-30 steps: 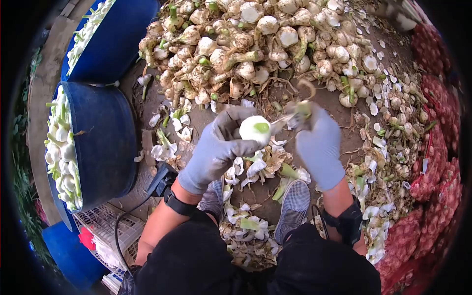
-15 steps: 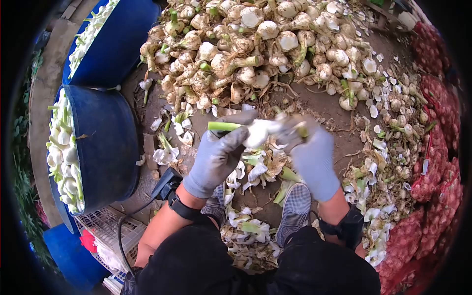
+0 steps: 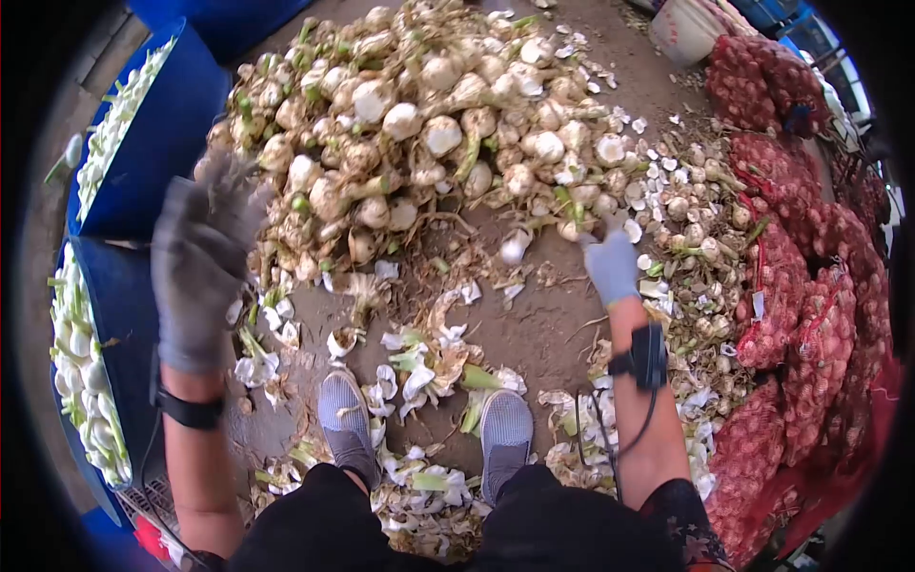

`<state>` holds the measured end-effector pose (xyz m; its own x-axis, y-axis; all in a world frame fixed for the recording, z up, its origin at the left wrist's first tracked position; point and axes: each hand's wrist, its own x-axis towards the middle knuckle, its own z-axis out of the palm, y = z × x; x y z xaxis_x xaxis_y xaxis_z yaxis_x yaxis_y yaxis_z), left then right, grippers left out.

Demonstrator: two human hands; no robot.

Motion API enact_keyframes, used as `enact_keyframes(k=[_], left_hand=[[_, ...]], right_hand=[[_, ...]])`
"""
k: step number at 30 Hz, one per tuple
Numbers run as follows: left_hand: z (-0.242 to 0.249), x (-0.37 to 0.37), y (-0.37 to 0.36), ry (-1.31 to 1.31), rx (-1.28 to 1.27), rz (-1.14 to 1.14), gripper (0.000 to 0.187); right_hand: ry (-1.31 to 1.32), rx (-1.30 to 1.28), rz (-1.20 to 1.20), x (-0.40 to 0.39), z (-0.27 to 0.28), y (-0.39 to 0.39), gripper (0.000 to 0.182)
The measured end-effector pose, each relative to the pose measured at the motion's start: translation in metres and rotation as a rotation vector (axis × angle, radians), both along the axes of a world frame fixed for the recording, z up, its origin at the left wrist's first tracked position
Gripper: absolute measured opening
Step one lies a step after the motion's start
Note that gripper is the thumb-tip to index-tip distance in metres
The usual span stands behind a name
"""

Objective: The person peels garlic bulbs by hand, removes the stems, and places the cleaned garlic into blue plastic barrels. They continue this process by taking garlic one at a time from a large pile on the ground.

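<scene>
My left hand [image 3: 202, 267], in a grey glove and smeared by motion, is raised beside the blue tubs with its fingers apart and nothing in them. My right hand [image 3: 613, 265], also gloved, reaches to the front right edge of the garlic pile [image 3: 419, 133]. Its fingers close at the side of a dirty garlic bulb [image 3: 570, 230] with a green stem. Left of the upper blue tub [image 3: 152, 143], a white garlic bulb [image 3: 69, 153] with a green stem shows against the concrete. The lower blue tub [image 3: 122, 315] holds white bulbs with green stems.
Peeled skins [image 3: 419, 367] litter the ground around my shoes [image 3: 505, 429]. Red net sacks [image 3: 810, 324] filled with bulbs line the right side. Small bulbs and trimmings [image 3: 701, 229] lie before them. A white bucket [image 3: 684, 33] stands at the back right.
My left hand has moved left and let go of the white garlic bulb it held. My right hand has left that bulb and moved to the pile's edge. The view has shifted.
</scene>
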<state>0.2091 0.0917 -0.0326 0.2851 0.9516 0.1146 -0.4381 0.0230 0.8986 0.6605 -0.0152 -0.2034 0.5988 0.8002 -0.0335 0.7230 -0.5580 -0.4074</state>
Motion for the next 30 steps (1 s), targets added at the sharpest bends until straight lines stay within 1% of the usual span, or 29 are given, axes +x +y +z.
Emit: enact_keyframes(k=[1,2,3,4,5,6,7,8,10,11,12,13,14,16,17,19,20,21,22,23,24,25,26,27,28,29,30], left_hand=[[-0.017,0.007,-0.003,-0.014,-0.176,-0.187,0.049],[-0.024,0.034,-0.022,0.095,-0.332,-0.124,0.049],[-0.034,0.051,-0.034,0.214,-0.373,-0.227,0.05],[-0.054,0.061,-0.044,0.361,-0.409,-0.245,0.05],[-0.078,0.065,-0.055,0.478,-0.385,-0.293,0.046],[-0.092,0.072,-0.066,0.512,-0.368,-0.368,0.044],[-0.108,0.078,-0.077,0.557,-0.342,-0.399,0.043],[-0.132,0.083,-0.089,0.625,-0.229,-0.382,0.047],[-0.139,0.089,-0.097,1.053,0.209,-0.48,0.05],[-0.143,0.093,-0.101,1.185,0.196,-0.565,0.049],[-0.146,0.095,-0.109,1.316,0.176,-0.664,0.049],[-0.147,0.093,-0.121,1.106,-0.125,-0.865,0.047],[-0.148,0.089,-0.135,0.87,-0.408,-1.033,0.045],[-0.184,0.062,-0.187,0.788,-0.047,-1.267,0.042],[-0.181,0.062,-0.183,0.795,-0.037,-1.266,0.042],[-0.179,0.065,-0.183,0.706,-0.134,-1.586,0.041],[-0.224,0.049,-0.188,0.558,-0.067,-1.139,0.043],[-0.144,0.074,-0.147,0.816,-0.337,-0.892,0.041],[-0.131,0.084,-0.124,0.879,-0.28,-0.648,0.048],[-0.145,0.082,-0.119,0.736,-0.093,-0.311,0.058],[-0.123,0.087,-0.105,0.898,0.198,-0.19,0.066],[-0.109,0.09,-0.101,0.943,0.312,-0.133,0.067],[-0.102,0.095,-0.096,0.977,0.43,-0.077,0.069],[-0.104,0.093,-0.095,0.884,0.302,-0.137,0.069],[-0.11,0.087,-0.098,0.791,0.171,-0.207,0.07],[-0.117,0.085,-0.101,0.646,0.002,-0.179,0.069],[-0.108,0.085,-0.099,0.732,0.065,-0.159,0.066]], right_hand=[[-0.008,0.015,-0.007,0.006,-0.025,0.005,0.056],[0.036,0.161,0.045,0.009,-0.048,0.01,0.057],[0.076,0.303,0.098,0.011,-0.064,0.015,0.059],[0.004,0.245,0.061,0.014,-0.074,0.014,0.063],[0.561,0.209,-0.137,0.001,-0.048,0.009,0.046],[0.96,0.299,-0.32,-0.016,-0.037,0.0,0.039],[1.243,0.457,-0.445,-0.036,-0.03,-0.018,0.027],[1.183,0.191,-0.393,-0.056,-0.019,-0.03,0.031],[0.98,-0.253,-0.105,-0.072,-0.037,-0.054,0.042],[0.999,-0.259,-0.092,-0.075,-0.038,-0.051,0.042],[0.545,-0.079,0.016,-0.075,-0.03,-0.049,0.046],[0.084,0.105,0.112,-0.075,-0.021,-0.045,0.05],[0.096,0.116,0.105,-0.081,-0.007,-0.034,0.05],[0.252,0.064,0.271,-0.098,0.02,-0.006,0.053],[0.25,0.075,0.268,-0.107,0.023,0.007,0.053],[-0.12,-0.036,0.461,-0.122,0.023,0.022,0.051],[-0.124,-0.051,0.455,-0.124,0.015,0.024,0.051],[-0.018,-0.169,0.377,-0.123,0.005,0.029,0.047],[0.082,-0.27,0.296,-0.121,0.003,0.039,0.043],[0.791,0.011,0.074,-0.129,0.006,0.026,0.027],[1.019,0.205,0.171,-0.142,0.0,0.014,0.018],[1.18,0.51,0.37,-0.158,-0.009,0.002,0.02],[1.298,0.209,0.316,-0.168,0.018,-0.009,0.026],[1.241,0.206,0.354,-0.179,0.035,-0.018,0.036],[1.016,0.232,0.371,-0.187,0.023,-0.024,0.046],[1.026,-0.08,0.25,-0.182,0.058,-0.02,0.048],[1.11,-0.192,0.173,-0.178,0.082,-0.015,0.046]])
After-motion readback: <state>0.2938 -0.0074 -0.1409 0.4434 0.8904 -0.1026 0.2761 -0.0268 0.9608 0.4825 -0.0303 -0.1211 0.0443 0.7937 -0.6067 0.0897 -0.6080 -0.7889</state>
